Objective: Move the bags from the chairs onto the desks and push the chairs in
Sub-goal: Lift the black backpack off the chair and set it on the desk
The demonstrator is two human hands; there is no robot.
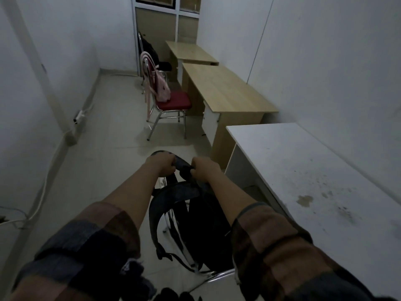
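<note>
A black backpack (201,224) hangs on the near chair (217,276) right below me, its straps looped over the chair back. My left hand (161,164) and my right hand (202,168) are both closed on the bag's top strap. The white desk (314,181) stands just to the right of it. Farther on, a pink bag (161,88) hangs on a red-seated chair (173,103) beside a wooden desk (227,90). At the far end a dark bag (149,49) sits on a third chair (165,65) next to another wooden desk (191,52).
White walls close in on both sides. A power strip (79,116) and cables (43,187) run along the left wall's base. Tiled floor (112,131) lies open between the chairs and the left wall. A window (167,16) fills the far end.
</note>
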